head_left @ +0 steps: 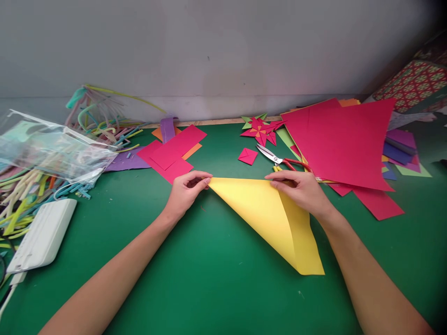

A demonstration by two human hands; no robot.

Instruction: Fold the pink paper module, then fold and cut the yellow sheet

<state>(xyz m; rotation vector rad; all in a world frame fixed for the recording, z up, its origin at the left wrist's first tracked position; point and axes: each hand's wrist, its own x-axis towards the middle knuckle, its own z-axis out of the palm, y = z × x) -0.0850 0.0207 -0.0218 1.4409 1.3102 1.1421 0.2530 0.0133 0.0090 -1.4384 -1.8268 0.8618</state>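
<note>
Head view: fingers (pixel 199 175) pinch yellow sheet (pixel 263 211); clear plastic bag (pixel 75 151), contents unclear.

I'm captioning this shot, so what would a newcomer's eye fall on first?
Probably the bright yellow paper, curled over and held by the left hand and right hand at the center of the view. Next, the large red sheet at the right, with a red paper flower to its left. Then the colorful pipe cleaners heaped along the left.

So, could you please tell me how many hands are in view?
2: the left hand pinches the left tip of the yellow sheet, and the right hand holds its upper edge farther right. No others show.
</note>
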